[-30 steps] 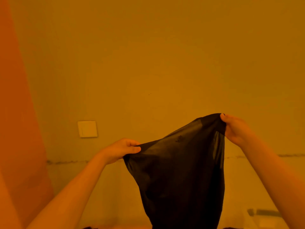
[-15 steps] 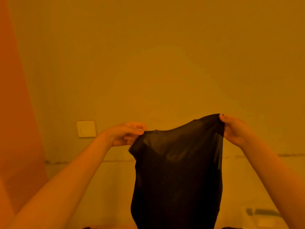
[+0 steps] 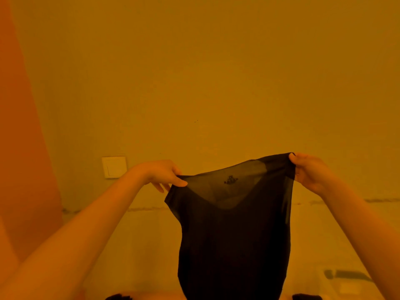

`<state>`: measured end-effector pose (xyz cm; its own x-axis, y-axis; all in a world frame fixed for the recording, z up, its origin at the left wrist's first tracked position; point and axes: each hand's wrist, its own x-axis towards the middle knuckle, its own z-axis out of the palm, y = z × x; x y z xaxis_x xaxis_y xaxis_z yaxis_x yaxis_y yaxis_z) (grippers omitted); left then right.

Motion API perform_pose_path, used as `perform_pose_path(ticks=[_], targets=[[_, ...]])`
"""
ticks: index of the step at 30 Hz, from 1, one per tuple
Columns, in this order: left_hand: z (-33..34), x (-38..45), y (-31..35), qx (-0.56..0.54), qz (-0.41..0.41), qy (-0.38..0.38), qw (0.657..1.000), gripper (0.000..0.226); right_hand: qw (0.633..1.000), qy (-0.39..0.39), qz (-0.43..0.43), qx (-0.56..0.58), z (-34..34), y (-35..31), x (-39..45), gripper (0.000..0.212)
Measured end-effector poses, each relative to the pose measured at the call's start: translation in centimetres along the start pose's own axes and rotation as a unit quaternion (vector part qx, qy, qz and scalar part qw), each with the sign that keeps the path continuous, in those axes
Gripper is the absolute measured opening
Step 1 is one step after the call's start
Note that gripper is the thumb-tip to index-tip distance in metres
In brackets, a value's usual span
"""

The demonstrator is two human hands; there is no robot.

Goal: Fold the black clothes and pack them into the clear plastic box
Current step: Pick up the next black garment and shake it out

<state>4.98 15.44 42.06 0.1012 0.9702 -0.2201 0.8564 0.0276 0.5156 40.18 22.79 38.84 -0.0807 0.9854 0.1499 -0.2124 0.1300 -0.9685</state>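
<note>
Room: an amber-lit plain wall (image 3: 216, 72) fills the background, with a pale surface below it whose kind I cannot tell.
Nearest things: dark scraps (image 3: 118, 297) show at the bottom edge, possibly more black clothes; too little shows to be sure.
Garment: the black garment (image 3: 233, 245) hangs in mid-air in front of the person, top edge stretched between both hands, body dropping out of frame below.
Left grip: the left hand (image 3: 161, 173) pinches the garment's lower top corner between thumb and forefinger, the other fingers loosely spread beneath.
Right grip: the right hand (image 3: 309, 172) is curled round the higher top corner, cloth bunched under the thumb.
Fabric: sheer near the top, where light passes through and a small printed mark (image 3: 230, 180) shows; it looks very light, soft and limp, likely slippery and stretchy.
Where to hold: I judge the two top corners the best hold, since a seam or band there gives the fingers something firm; a pinch in the thin middle would probably slip or pull it out of shape.
Box: the clear plastic box is not identifiable; a faint pale shape (image 3: 346, 280) sits at lower right.
Farther: a wall switch plate (image 3: 114, 167) lies behind the left hand.
</note>
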Motion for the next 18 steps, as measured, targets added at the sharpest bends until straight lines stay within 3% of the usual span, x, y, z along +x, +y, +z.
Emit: perform_pose_path(ticks=[5, 9, 13, 16, 18], targets=[[1.0, 0.1, -0.9, -0.151, -0.038, -0.008, 0.988, 0.017, 1.0, 0.007, -0.004, 0.002, 0.5, -0.1, -0.2, 0.02], [1.3, -0.1, -1.8, -0.112, -0.055, -0.006, 0.992, 0.008, 1.0, 0.006, -0.009, -0.016, 0.7, -0.2, -0.5, 0.019], [1.3, 0.1, -2.8, -0.053, -0.048, 0.062, 0.995, 0.015, 1.0, 0.019, -0.014, -0.019, 0.8, -0.2, -0.6, 0.017], [1.1, 0.3, -2.9, -0.265, 0.003, 0.101, 0.959, 0.019, 0.999, 0.03, -0.009, 0.026, 1.1, -0.6, -0.5, 0.014], [0.7, 0.4, -2.4, -0.32, 0.049, 0.133, 0.937, 0.014, 0.999, 0.03, -0.006, 0.042, 1.3, -1.0, -0.6, 0.013]])
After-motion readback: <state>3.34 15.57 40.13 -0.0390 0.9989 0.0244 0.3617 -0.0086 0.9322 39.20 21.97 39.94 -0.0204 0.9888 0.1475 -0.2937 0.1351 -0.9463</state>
